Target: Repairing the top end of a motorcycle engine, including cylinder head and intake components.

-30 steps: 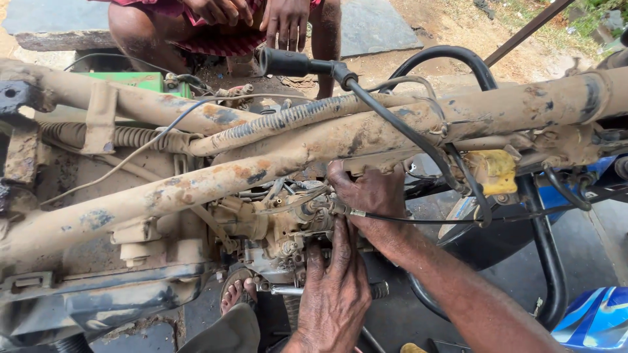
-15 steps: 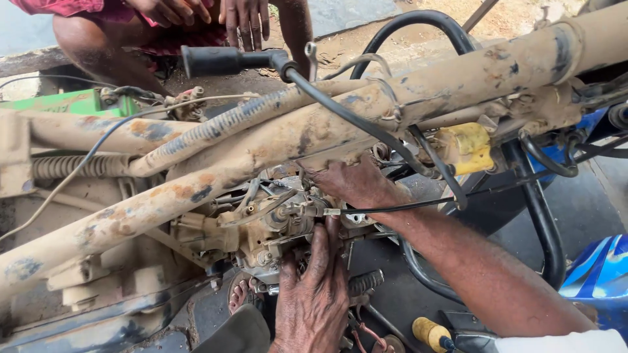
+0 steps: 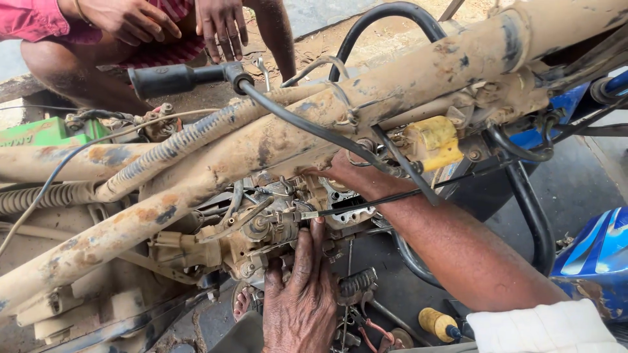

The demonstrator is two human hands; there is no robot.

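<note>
A mud-caked motorcycle frame (image 3: 275, 140) lies across the view. Under its main tube sits a dirty metal carburetor (image 3: 265, 229) with hoses and a cable end. My left hand (image 3: 301, 297) comes up from below, its fingers pressed against the carburetor's lower side. My right hand (image 3: 350, 175) reaches in from the right under the tube, beside the engine fins (image 3: 350, 208). Its fingers are hidden behind the tube and black cables.
Another person squats behind the frame, hands (image 3: 219, 23) resting near the knees. A black handlebar grip (image 3: 163, 80) sticks out at upper left. A yellow-handled screwdriver (image 3: 439, 323) lies on the ground. A yellow part (image 3: 433, 140), a blue fairing (image 3: 598, 258) and a green box (image 3: 49, 131) stand around.
The view has shifted, so the frame sits higher and the screwdriver has come into sight. Both my hands stay at the carburetor, the left one slightly lower.
</note>
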